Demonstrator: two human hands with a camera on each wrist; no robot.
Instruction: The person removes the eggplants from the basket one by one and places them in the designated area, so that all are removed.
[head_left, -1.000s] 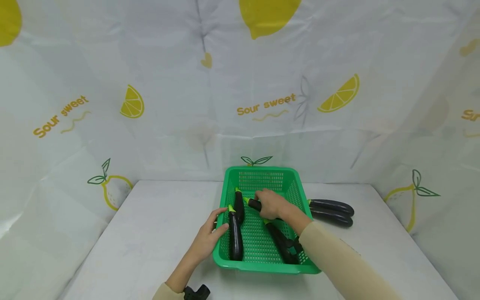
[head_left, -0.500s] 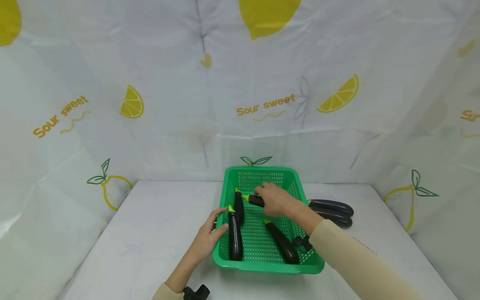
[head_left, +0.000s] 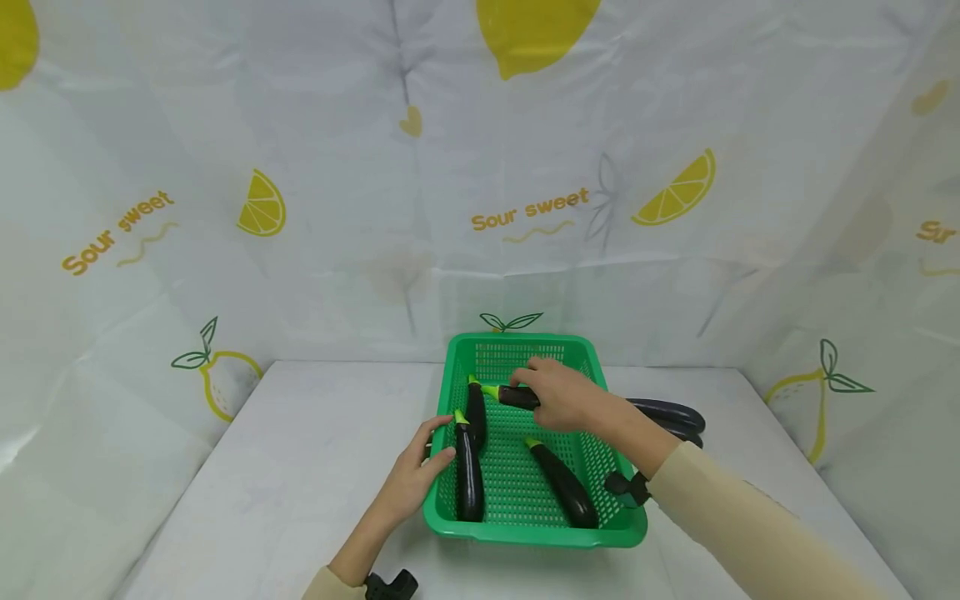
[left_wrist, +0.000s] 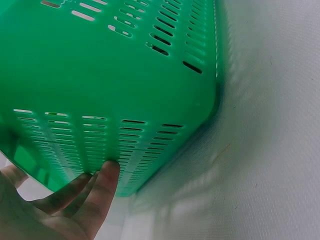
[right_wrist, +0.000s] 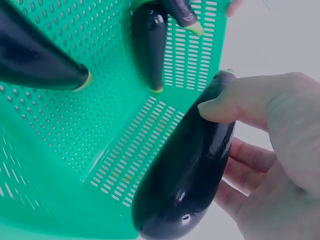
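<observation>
Nearest you, your left sleeve [head_left: 330, 585] is cut off at the bottom edge; the beige right sleeve [head_left: 720, 508] runs out bottom right. Your left hand [head_left: 408, 483] hasn't moved: fingers loosely extended, tips on the slotted outer wall of the green plastic basket [head_left: 536, 536], thumb at its rim, nothing gripped. In the basket, the front-left eggplant [head_left: 469, 479], long, glossy, near black, lies along the left wall; the slanted eggplant [head_left: 566, 487] lies on the perforated floor to the right, in full view now, part-covered by your wrist gear a second ago. The rear eggplant [head_left: 476, 412] is partly behind the front-left one. Your right hand [head_left: 562, 400] has shifted a little up and right since then, thumb and fingers curled round the held eggplant [head_left: 517, 397], over the basket, green stem pointing left; your hand hides its fat rounded end, which shows in the right wrist view. Right of the basket, two smooth table eggplants [head_left: 671, 412] lie side by side on the white table [head_left: 315, 467], stem ends now behind your forearm. Farthest, a creased, lemon-printed backdrop [head_left: 337, 208], lettering cut at the right edge.
</observation>
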